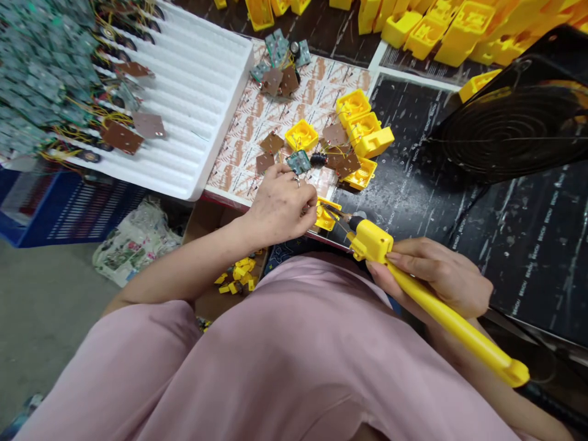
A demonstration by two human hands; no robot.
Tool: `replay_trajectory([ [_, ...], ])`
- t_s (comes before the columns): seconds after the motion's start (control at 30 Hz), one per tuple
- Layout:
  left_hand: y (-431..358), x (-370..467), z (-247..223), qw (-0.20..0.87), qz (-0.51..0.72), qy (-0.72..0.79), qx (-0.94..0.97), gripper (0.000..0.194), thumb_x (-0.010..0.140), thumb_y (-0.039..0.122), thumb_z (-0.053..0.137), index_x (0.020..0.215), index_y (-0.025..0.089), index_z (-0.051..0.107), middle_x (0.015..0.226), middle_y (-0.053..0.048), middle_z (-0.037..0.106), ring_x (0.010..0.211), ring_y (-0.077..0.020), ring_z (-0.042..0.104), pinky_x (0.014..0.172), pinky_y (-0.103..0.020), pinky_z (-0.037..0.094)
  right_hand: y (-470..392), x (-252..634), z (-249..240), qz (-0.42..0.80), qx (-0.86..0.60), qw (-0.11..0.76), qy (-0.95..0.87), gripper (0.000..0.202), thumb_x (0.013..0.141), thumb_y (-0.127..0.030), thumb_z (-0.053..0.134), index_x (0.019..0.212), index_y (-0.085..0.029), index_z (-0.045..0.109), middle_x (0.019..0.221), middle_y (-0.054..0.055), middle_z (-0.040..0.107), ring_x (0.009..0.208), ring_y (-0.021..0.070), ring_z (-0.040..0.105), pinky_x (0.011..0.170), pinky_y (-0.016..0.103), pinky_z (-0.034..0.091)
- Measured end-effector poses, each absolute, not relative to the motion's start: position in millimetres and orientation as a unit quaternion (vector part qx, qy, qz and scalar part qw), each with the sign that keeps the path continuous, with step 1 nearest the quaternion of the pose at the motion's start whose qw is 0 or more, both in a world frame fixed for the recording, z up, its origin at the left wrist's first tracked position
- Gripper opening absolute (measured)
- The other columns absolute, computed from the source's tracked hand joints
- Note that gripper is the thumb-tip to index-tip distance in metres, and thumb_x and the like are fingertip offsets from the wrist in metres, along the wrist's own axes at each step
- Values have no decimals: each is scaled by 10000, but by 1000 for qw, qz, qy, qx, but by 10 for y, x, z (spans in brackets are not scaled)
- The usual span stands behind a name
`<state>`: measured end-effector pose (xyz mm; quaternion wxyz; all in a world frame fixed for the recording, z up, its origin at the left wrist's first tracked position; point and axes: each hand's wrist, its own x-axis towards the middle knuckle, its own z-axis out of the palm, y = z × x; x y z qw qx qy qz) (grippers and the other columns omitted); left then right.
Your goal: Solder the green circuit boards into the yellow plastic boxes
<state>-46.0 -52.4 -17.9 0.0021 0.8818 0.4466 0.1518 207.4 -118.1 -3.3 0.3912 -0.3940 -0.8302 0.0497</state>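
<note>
My left hand (287, 205) is closed, its curled fingers at the left side of a small open yellow plastic case (327, 215) by the table's front edge. Its fingertips are partly hidden. In my right hand (436, 275) is a yellow soldering gun (374, 242) with a long handle; its thin metal tip reaches into the case. Just beyond my left knuckles lie a green circuit board (298, 161) and a black cylindrical part (318, 160). Another open yellow case (302, 135) and several brown boards (272, 143) sit around them.
A white foam tray (202, 92) on the left carries piled green boards (41, 79) with wires. A black fan (509, 122) stands at the right. Yellow housings (427, 30) fill the back. Below are a blue crate (68, 208) and a cardboard box (206, 236) with yellow pieces.
</note>
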Motion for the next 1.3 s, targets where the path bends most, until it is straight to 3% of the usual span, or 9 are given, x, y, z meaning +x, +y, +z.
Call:
replay_trajectory([
  [0.13, -518, -460, -199, -9, 159, 439, 884, 232, 845, 221, 491, 712, 173, 675, 583, -20, 610, 638, -180, 569, 896, -422, 466, -1137, 2061, 71, 54, -337, 385, -857, 210, 831, -191, 792, 828, -192, 582, 673, -7, 690, 579, 91, 663, 453, 164, 469],
  [0.3, -515, -462, -199, -11, 150, 433, 889, 218, 828, 223, 494, 731, 174, 683, 616, -24, 637, 662, -193, 586, 897, -429, 463, -1174, 2159, 131, 79, -394, 398, -825, 190, 932, -256, 678, 766, -202, 601, 646, -5, 651, 540, 85, 632, 433, 171, 465],
  [0.43, -513, -457, -191, -12, 145, 434, 889, 230, 838, 216, 484, 728, 172, 681, 606, -27, 627, 663, -198, 589, 853, -420, 454, -1222, 2235, 37, 90, -401, 414, -812, 150, 853, -196, 748, 804, -235, 611, 672, -26, 671, 500, 91, 602, 404, 201, 470],
  [0.6, -518, -449, -172, -15, 133, 437, 889, 224, 845, 216, 488, 739, 173, 682, 601, -30, 615, 681, -207, 590, 846, -415, 450, -1253, 2262, -68, 118, -429, 442, -778, 186, 816, -181, 774, 921, -273, 651, 729, -18, 700, 557, 135, 646, 462, 253, 547],
  [0.7, -546, -496, -154, 2, 132, 439, 889, 277, 912, 241, 464, 761, 173, 686, 661, -39, 661, 711, -207, 608, 839, -408, 452, -1257, 2273, -85, 124, -428, 446, -776, 351, 811, -211, 788, 1131, -290, 666, 814, -1, 746, 595, 167, 681, 467, 279, 556],
  [0.9, -659, -645, -150, 126, 206, 449, 860, 214, 962, 275, 514, 902, 182, 698, 919, -41, 740, 906, -189, 646, 1015, -426, 427, -1305, 2294, -92, 103, -476, 414, -769, 495, 835, -259, 777, 1307, -304, 635, 894, 15, 768, 660, 191, 723, 528, 292, 584],
  [1.03, -693, -636, -141, 106, 166, 446, 873, 240, 948, 264, 507, 836, 203, 711, 855, -35, 724, 928, -211, 623, 1097, -525, 353, -1271, 2240, -25, 123, -407, 415, -805, 389, 881, -290, 733, 1255, -257, 632, 850, 25, 756, 636, 183, 714, 522, 284, 588],
  [1.17, -634, -585, -85, 76, 134, 442, 884, 255, 911, 263, 508, 780, 193, 716, 786, -42, 702, 882, -220, 603, 1057, -537, 376, -1233, 2157, 82, 145, -359, 409, -826, 194, 870, -244, 743, 1034, -247, 641, 689, -9, 700, 554, 151, 668, 450, 239, 524],
  [1.3, -540, -526, -21, 82, 83, 429, 896, 245, 870, 265, 510, 753, 187, 711, 765, -48, 701, 852, -223, 586, 1027, -521, 395, -1288, 2137, 79, 143, -386, 400, -819, 248, 807, -135, 775, 919, -269, 599, 703, -28, 687, 584, 138, 661, 474, 229, 514],
])
